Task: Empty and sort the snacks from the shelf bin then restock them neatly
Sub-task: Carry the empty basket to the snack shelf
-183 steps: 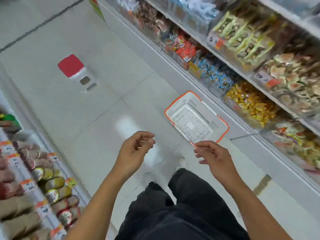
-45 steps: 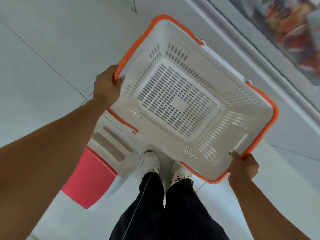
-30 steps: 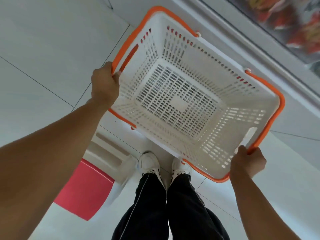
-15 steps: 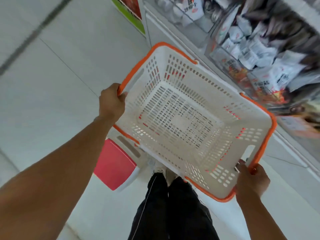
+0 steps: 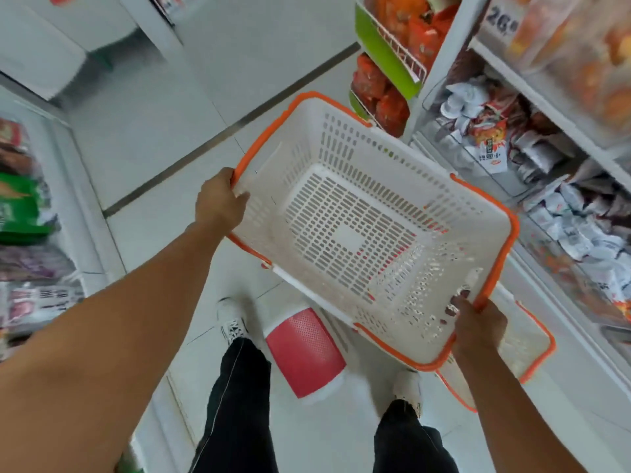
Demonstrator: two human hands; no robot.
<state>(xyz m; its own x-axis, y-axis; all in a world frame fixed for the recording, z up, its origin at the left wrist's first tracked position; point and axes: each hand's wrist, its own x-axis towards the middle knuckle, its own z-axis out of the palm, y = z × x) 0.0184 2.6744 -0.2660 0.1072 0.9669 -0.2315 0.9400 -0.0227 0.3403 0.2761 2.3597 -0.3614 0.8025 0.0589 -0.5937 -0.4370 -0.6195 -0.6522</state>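
Between two snack aisles, head view: a person stands on pale floor tiles, carrying a basket (image 5: 355, 230) at waist height.
Basket: white slotted plastic with an orange rim, nothing inside it, tilted slightly down toward the person.
Left hand (image 5: 220, 199): fingers curled over the orange rim at the basket's left end, gripping it.
Right hand (image 5: 478, 322): fingers hooked through the handle slot at the near right corner, holding the rim.
Shelf bin (image 5: 485, 141): clear-fronted, on the right-hand shelving just beyond the basket's far edge, heaped with white and red snack packets; further bins of packets (image 5: 580, 230) sit beside it.
Second basket (image 5: 526, 339): same kind, on the floor under the right hand, mostly hidden.
Stool (image 5: 304, 349): red-topped, white-sided, on the floor between the shoes.
Stage, as I judge it: receptacle brought up to the bin, emptying not yet begun.
Risk: the stool and floor basket crowd the feet, so a step forward could trip.
Risk: both hands are occupied; freeing one to scoop packets may tip the basket.
Risk: small packets could spill past the rim to the floor.
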